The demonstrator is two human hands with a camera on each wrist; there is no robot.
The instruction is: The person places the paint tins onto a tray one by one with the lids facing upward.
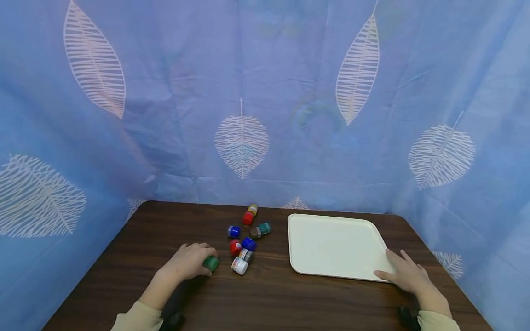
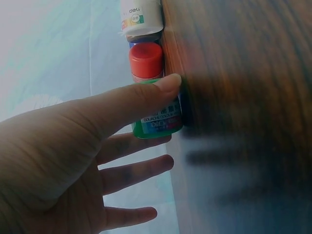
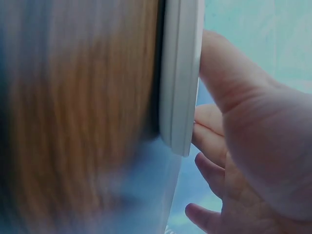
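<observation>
Between thumb and forefinger, my left hand pinches a small green gouache paint jar on the table. The jar's label shows under the thumb in the left wrist view; the other fingers are spread. To its right lies a group of paint jars: a white jar, a red jar, blue jars and several others. My right hand rests on the near right corner of a white tray, thumb on the rim and fingers fairly straight. The tray lies flat, with nothing on it.
The dark wooden table ends at a blue curtain with white leaf prints, which also hangs at both sides. Farther back lie a red-capped yellow jar and a teal jar beside a brown one.
</observation>
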